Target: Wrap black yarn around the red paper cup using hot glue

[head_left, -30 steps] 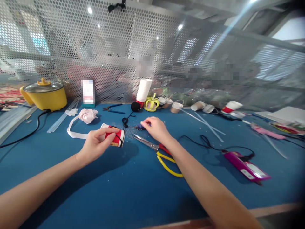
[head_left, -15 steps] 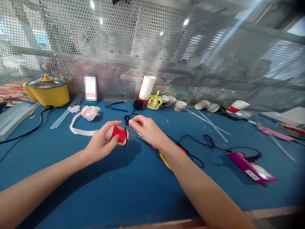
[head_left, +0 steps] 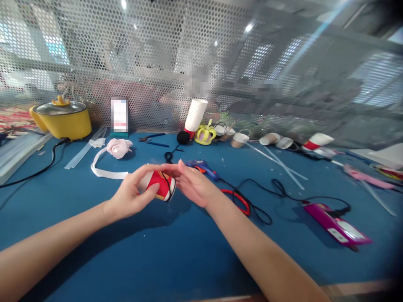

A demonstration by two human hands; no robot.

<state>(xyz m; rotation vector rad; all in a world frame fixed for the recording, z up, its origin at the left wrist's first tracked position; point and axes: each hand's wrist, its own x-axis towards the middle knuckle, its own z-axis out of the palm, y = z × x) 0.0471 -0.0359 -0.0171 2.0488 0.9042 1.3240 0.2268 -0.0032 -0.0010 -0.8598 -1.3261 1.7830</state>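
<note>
My left hand grips a small red and white paper cup lying on its side above the blue table. A thin black cord runs across the cup's base. My right hand touches the top and base of the cup with its fingertips, fingers slightly apart. Just behind my right hand lies a blue glue gun, and red-handled scissors show beside my right wrist.
A yellow pot stands back left, with a white ribbon and pink fabric flower nearby. A stack of white cups, a yellow crown and several small cups line the mesh wall. A magenta device with black cable lies right.
My right hand left the table near the scissors and came over to the cup. The cup rose slightly in my left hand. The glue gun is now uncovered.
</note>
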